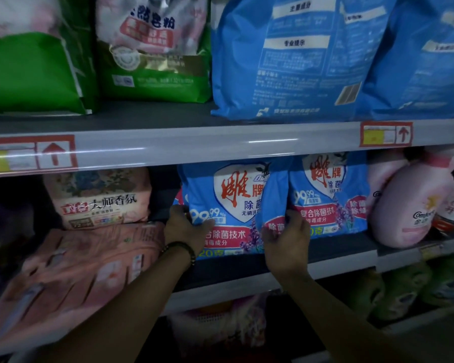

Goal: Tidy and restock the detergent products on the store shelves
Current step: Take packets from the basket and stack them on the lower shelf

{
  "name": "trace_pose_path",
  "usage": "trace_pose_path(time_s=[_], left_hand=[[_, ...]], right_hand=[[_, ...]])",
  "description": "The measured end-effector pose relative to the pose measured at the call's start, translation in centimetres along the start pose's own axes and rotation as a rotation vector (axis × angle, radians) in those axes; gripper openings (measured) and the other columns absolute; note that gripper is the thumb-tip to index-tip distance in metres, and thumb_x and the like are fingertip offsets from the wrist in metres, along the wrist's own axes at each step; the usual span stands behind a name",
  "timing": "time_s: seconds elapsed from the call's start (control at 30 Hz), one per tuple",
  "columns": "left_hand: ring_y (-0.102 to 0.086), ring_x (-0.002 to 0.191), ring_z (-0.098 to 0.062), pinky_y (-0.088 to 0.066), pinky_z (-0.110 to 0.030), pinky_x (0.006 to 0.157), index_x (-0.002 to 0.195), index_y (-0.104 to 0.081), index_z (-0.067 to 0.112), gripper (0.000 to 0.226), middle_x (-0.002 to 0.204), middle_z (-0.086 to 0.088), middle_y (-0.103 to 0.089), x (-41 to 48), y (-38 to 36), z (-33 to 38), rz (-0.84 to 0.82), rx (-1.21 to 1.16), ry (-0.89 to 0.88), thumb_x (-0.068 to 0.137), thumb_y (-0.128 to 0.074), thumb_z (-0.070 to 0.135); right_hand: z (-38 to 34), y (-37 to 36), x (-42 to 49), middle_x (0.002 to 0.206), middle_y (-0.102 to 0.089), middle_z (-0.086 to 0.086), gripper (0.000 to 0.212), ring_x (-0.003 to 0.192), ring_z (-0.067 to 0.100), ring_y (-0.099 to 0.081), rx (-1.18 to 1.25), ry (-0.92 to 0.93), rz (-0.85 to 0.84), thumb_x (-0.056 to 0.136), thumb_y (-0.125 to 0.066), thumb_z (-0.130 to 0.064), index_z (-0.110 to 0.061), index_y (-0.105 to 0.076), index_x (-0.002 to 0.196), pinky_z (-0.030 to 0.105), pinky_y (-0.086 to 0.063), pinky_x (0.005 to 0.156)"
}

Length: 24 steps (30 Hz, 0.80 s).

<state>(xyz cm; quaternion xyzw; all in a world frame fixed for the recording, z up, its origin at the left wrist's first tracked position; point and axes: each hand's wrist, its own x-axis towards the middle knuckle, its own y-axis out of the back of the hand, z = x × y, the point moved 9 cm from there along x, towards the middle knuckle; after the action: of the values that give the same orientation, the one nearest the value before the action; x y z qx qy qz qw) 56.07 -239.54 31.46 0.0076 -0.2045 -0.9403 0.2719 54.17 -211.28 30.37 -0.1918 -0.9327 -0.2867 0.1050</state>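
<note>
A blue detergent bag [228, 203] with red characters on a white shield stands upright on the middle shelf [346, 254]. My left hand [185, 227] grips its lower left edge, thumb on the front. My right hand [286, 238] holds its lower right edge, fingers curled round the side. A second, identical blue bag [330, 195] stands just to the right, touching the first. A beaded band circles my left wrist.
Pink bags lie at the left: one upright [100, 197] behind, one flat [71, 273] overhanging the shelf edge. A pink softener bottle [406, 205] leans at the right. Green bags [152, 53] and large blue bags [294, 56] fill the upper shelf. More packs sit on the bottom shelf.
</note>
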Motion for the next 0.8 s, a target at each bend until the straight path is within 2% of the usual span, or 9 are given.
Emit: trace_pose_path(time_s=[0.07,0.17,0.3,0.33,0.4,0.5,0.6,0.67,0.8], left_hand=[[-0.066,0.097,-0.025,-0.05,-0.031,0.084,0.112,-0.05,0.019,0.046,0.109,-0.004,-0.067,-1.1,1.7,0.7,0.078,-0.012,-0.07,0.081,-0.083,0.017],[-0.067,0.093,-0.025,-0.057,-0.036,0.082,0.105,-0.051,0.021,0.038,0.101,-0.006,-0.068,-3.4,3.7,0.7,0.037,-0.092,-0.114,0.083,-0.076,0.003],[-0.066,0.084,-0.025,-0.053,-0.014,0.066,0.099,-0.062,0.014,0.039,0.099,-0.014,-0.071,-7.7,8.1,-0.9,0.023,-0.2,-0.124,0.081,-0.064,-0.02],[-0.068,0.083,-0.027,-0.055,-0.017,0.067,0.099,-0.065,0.011,0.035,0.096,-0.013,-0.073,-8.7,9.5,-2.0,0.035,-0.208,-0.117,0.081,-0.064,-0.02],[-0.072,0.087,-0.03,-0.061,-0.037,0.081,0.095,-0.068,0.017,0.03,0.091,-0.006,-0.076,-10.7,12.3,-4.9,0.062,-0.192,-0.099,0.081,-0.068,-0.01],[-0.074,0.084,-0.039,-0.061,-0.057,0.084,0.09,-0.069,0.028,0.033,0.087,-0.01,-0.078,-13.4,15.6,-9.9,0.081,-0.305,0.076,0.083,-0.073,-0.003],[-0.075,0.084,-0.037,-0.061,-0.053,0.078,0.084,-0.068,0.027,0.029,0.083,-0.012,-0.078,-15.7,17.8,-12.9,0.074,-0.359,0.171,0.088,-0.076,-0.001],[-0.074,0.08,-0.035,-0.059,-0.045,0.07,0.082,-0.066,0.023,0.021,0.081,-0.009,-0.077,-16.9,19.1,-14.0,0.074,-0.369,0.225,0.087,-0.079,0.008],[-0.075,0.082,-0.029,-0.059,-0.043,0.071,0.084,-0.071,0.025,0.013,0.083,-0.005,-0.079,-18.2,20.9,-15.2,0.066,-0.416,0.314,0.086,-0.082,0.018]], right_hand=[[-2.1,0.4,-2.1,0.143,-0.041,0.009,0.069,0.13,0.029,-0.048,0.001,0.09,0.034,0.09,-0.082,-0.025,-0.014,-0.042,0.144,0.047,-0.053,0.106],[-5.4,-0.1,-5.5,0.148,-0.039,0.013,0.074,0.138,0.033,-0.043,-0.063,0.211,0.036,0.085,-0.084,-0.024,-0.014,-0.043,0.145,0.053,-0.05,0.11],[-10.7,-2.9,-11.3,0.138,-0.049,0.008,0.057,0.129,0.028,-0.049,-0.101,0.399,-0.131,0.085,-0.077,-0.029,-0.019,-0.053,0.136,0.048,-0.051,0.105],[-11.9,-4.0,-13.0,0.136,-0.049,0.004,0.052,0.128,0.025,-0.049,-0.095,0.436,-0.207,0.086,-0.072,-0.03,-0.021,-0.054,0.134,0.044,-0.05,0.106],[-14.1,-6.3,-16.2,0.132,-0.052,0.002,0.046,0.125,0.025,-0.051,-0.077,0.503,-0.342,0.083,-0.061,-0.03,-0.022,-0.058,0.128,0.042,-0.048,0.107],[-16.1,-10.0,-20.0,0.137,-0.052,0.004,0.059,0.13,0.031,-0.05,-0.165,0.615,-0.501,0.076,-0.057,-0.042,-0.02,-0.056,0.131,0.044,-0.044,0.111],[-16.5,-13.9,-22.7,0.17,-0.027,0.009,0.092,0.157,0.034,-0.024,-0.369,0.706,-0.671,0.079,-0.061,-0.059,-0.021,-0.037,0.159,0.047,-0.024,0.128],[-16.9,-16.1,-23.6,0.176,-0.012,0.01,0.103,0.163,0.033,-0.009,-0.525,0.811,-0.686,0.079,-0.068,-0.063,-0.026,-0.025,0.165,0.053,-0.012,0.131],[-16.5,-19.5,-24.4,0.176,-0.015,0.012,0.104,0.163,0.039,-0.006,-0.69,0.784,-0.7,0.082,-0.069,-0.067,-0.038,-0.016,0.167,0.061,-0.006,0.128]])
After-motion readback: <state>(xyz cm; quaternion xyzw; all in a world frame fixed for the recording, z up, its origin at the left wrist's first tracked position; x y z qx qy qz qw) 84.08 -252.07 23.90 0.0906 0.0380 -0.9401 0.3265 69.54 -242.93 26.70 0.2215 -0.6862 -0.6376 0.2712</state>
